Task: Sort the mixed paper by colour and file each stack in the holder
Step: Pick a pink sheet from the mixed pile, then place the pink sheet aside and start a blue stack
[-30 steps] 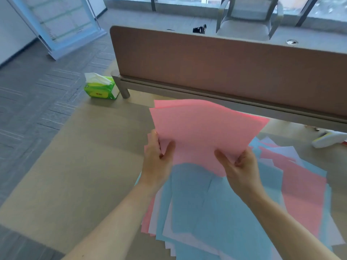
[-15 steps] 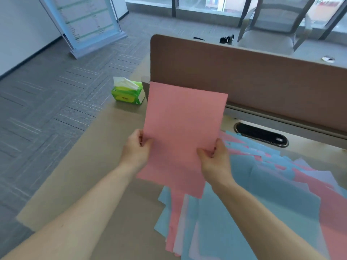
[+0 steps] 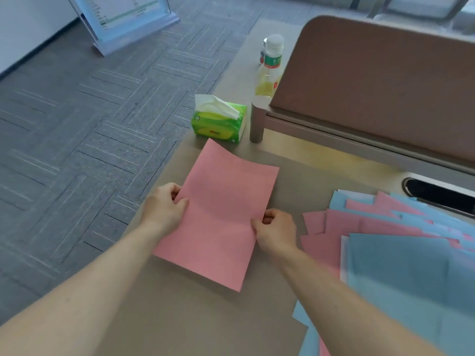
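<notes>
floor sign: is standing on the grey carpet, well beyond and to the left of the tissue pack.
left hand: is gripping the left edge of the pink stack, thumb lying on top and the other fingers curling underneath; it is working nearer the camera than the tissue pack and a little to its left.
tissue pack: is sitting on the table close to its left edge, with a white tissue sticking out of its top.
pink stack: is being held between both hands directly in front of the tissue pack, its far corner nearly reaching the pack; whether its underside is touching the table cannot be told.
bottle: is standing upright beyond the tissue pack, just to its right, holding yellowish liquid.
right hand: is pinching the right edge of the pink stack, thumb on top and fingers curling under; it is nearer the camera than the tissue pack, to its right.
divider panel: is rising from the table to the right of the tissue pack.
mixed paper: is lying fanned out on the table, pink and blue sheets overlapping, well to the right of the tissue pack and nearer the camera.
cable slot: is showing in the table far right of the tissue pack, just beyond the mixed paper.
</notes>
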Tool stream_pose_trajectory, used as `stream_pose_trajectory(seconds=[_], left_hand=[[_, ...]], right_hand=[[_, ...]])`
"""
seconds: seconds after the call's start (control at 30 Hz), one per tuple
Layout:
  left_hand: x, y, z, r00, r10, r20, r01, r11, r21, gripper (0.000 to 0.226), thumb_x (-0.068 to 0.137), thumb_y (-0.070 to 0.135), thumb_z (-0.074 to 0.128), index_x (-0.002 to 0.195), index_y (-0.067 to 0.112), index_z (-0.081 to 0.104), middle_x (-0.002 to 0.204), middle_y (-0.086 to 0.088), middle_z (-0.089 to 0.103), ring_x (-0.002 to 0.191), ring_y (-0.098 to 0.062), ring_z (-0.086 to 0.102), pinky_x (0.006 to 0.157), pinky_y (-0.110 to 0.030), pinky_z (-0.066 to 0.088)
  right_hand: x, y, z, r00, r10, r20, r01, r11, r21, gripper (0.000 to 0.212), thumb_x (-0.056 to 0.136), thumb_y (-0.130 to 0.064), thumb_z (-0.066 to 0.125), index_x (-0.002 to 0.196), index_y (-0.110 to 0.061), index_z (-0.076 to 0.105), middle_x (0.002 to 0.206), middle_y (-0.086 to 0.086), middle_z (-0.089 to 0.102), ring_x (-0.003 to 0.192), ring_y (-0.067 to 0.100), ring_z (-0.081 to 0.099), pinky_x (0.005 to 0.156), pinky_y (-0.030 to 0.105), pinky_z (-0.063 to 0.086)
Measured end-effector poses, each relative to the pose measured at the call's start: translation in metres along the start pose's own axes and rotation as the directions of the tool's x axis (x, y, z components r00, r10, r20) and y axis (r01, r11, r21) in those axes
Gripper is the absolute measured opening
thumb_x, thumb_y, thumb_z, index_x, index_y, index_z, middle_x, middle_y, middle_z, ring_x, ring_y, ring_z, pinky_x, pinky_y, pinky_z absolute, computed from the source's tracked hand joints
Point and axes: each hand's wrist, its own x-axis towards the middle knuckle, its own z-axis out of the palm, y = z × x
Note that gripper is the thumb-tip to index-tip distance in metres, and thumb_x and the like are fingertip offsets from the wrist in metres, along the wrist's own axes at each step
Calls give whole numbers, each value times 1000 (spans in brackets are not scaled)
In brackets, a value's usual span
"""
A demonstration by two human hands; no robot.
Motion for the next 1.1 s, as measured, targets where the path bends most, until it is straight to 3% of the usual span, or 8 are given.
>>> stream_pose_trajectory(seconds=[0.13, 0.3, 0.43, 0.53, 0.67, 0.8, 0.9, 1.1], left_hand=[[11, -13, 3, 999, -18, -28, 19, 999, 39, 10, 88, 21, 76, 86, 16, 68, 79, 3, 69, 79, -26, 67, 75, -34, 52], [6, -17, 5, 998, -17, -59, 29, 977, 210, 27, 85, 36, 77, 89, 19, 56, 89, -2, 65, 89, -31, 63, 78, -42, 53], [-4, 0, 13, 978, 170, -124, -102, 897, 431, 44, 79, 30, 83, 105, 15, 52, 106, -11, 64, 103, -37, 61, 87, -48, 43], [-28, 43, 33, 957, 286, -34, -264, 918, 297, 35, 83, 24, 79, 109, 16, 56, 108, -6, 63, 100, -34, 61, 83, -44, 46], [-86, 113, 86, 888, 412, 205, -440, 891, 112, 24, 89, 20, 69, 111, 15, 61, 103, -1, 63, 93, -27, 60, 74, -38, 48], [-152, 175, 149, 878, 247, 411, -239, 968, -73, 19, 90, 22, 67, 108, 18, 63, 96, 5, 64, 91, -19, 62, 77, -28, 47], [-201, 200, 189, 863, 100, 495, -54, 993, -105, 27, 89, 30, 72, 111, 21, 58, 102, 5, 62, 95, -17, 60, 77, -24, 42], [-260, 217, 232, 929, -116, 352, 141, 989, -47, 67, 84, 35, 79, 138, 10, 47, 137, -7, 49, 124, -27, 53, 98, -32, 43]], right_hand=[[7, -1, 9, 999, -33, -16, 32, 996, -84, 10, 82, -22, 74, 82, -17, 66, 77, -4, 67, 78, 18, 66, 71, 27, 48], [16, 3, 4, 998, -50, 34, 57, 960, -272, 20, 81, -36, 71, 84, -21, 59, 83, -1, 69, 83, 21, 65, 73, 35, 53], [16, 6, -16, 991, -131, 34, 135, 941, -311, 27, 84, -43, 71, 91, -19, 60, 89, -2, 65, 85, 20, 61, 69, 33, 47], [9, 16, -50, 988, -150, -19, 142, 960, -241, 20, 85, -38, 71, 88, -20, 61, 76, -8, 62, 72, 11, 60, 64, 30, 46], [-6, 58, -124, 985, -134, -110, 107, 969, -221, 13, 88, -28, 69, 82, -21, 59, 68, -11, 60, 65, 9, 57, 63, 29, 42], [-29, 126, -219, 971, -75, -229, 23, 975, -221, 14, 89, -27, 71, 94, -19, 60, 76, -11, 61, 71, 16, 59, 66, 27, 39], [-51, 189, -280, 951, -22, -309, -49, 974, -220, 26, 85, -22, 77, 105, -9, 65, 88, 1, 67, 82, 23, 63, 75, 29, 44], [-96, 279, -348, 939, 90, -332, -169, 962, -215, 55, 78, -24, 84, 124, -5, 59, 119, 12, 60, 111, 30, 58, 96, 39, 45]])
